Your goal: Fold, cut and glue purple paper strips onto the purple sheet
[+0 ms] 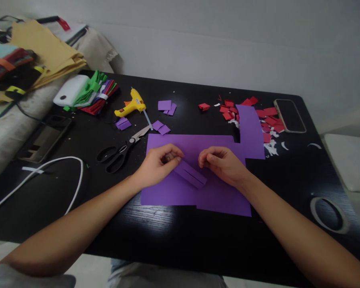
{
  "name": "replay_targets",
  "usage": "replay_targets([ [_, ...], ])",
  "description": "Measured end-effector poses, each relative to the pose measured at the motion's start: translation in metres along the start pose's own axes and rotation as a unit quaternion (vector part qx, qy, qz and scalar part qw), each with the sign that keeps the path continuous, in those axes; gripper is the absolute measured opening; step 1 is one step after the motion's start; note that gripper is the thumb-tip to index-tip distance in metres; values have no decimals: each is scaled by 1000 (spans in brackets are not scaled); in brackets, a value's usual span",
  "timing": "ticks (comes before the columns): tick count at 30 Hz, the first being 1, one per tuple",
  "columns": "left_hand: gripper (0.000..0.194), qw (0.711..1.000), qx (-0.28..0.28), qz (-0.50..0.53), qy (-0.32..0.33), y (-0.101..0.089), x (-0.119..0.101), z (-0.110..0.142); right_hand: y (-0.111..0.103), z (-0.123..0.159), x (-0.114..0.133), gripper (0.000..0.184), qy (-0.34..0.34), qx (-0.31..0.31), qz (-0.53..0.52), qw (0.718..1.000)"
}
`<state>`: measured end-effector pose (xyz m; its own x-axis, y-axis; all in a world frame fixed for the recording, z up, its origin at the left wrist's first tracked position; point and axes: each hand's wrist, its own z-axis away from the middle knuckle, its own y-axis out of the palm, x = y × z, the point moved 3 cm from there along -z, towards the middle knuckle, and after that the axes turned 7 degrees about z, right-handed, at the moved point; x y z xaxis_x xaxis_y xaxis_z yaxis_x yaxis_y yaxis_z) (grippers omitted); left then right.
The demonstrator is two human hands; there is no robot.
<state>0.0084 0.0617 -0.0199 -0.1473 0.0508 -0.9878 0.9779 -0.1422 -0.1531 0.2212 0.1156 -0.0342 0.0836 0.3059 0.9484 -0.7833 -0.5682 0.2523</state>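
Note:
My left hand (pixel 162 164) pinches one end of a folded purple paper strip (pixel 190 174). A dark slit runs along the strip, which slants down to the right over larger purple sheets (pixel 168 194). To the right of the strip and apart from it is my right hand (pixel 220 162), its fingers curled in towards the thumb with nothing showing between them. Black-handled scissors (pixel 120 152) lie partly open to the left of the sheets. Small purple paper pieces (pixel 165 106) are scattered beyond them, and a curved purple piece (pixel 250 130) overlaps their right side.
A yellow glue gun (pixel 133 105) lies behind the scissors. Red paper scraps (pixel 270 118) and a phone (pixel 289 116) are at the back right, a tape roll (pixel 328 215) at the front right. A white cable (pixel 78 176) and bundled coloured material (pixel 94 94) occupy the left.

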Motion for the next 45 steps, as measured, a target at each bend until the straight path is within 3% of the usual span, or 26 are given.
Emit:
replay_targets([
  [26,14,1000,3,-10,-1,0,-2,0,2,1,0,25,25,10,4,1000],
  [39,15,1000,8,-11,-5,0,-3,0,7,5,5,29,-5,-4,121,993],
  [45,15,1000,7,-10,-10,0,-2,1,7,6,6,25,0,18,63,998],
])
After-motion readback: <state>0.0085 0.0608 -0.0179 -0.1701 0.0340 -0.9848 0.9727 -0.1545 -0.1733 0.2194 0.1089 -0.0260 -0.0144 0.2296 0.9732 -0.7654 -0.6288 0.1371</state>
